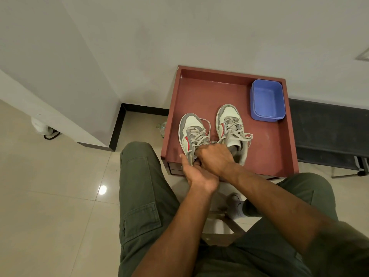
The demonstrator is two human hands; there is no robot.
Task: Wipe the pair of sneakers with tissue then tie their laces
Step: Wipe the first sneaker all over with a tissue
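Two grey, white and red sneakers stand side by side, toes pointing away, on a reddish-brown tray table (267,156). The left sneaker (191,129) has loose laces; its heel end is covered by my hands. My left hand (196,175) cups that sneaker's heel from below and the left side. My right hand (214,156) crosses over on top, fingers curled on the laces near the tongue. The right sneaker (231,126) stands free, its laces (242,136) spilling to the right. No tissue is visible.
An empty blue plastic tub (267,99) sits at the tray's far right corner. A white wall runs behind, a wall corner at left. My knees in green trousers flank the tray's near edge. A plastic bottle (162,127) lies on the floor left of the tray.
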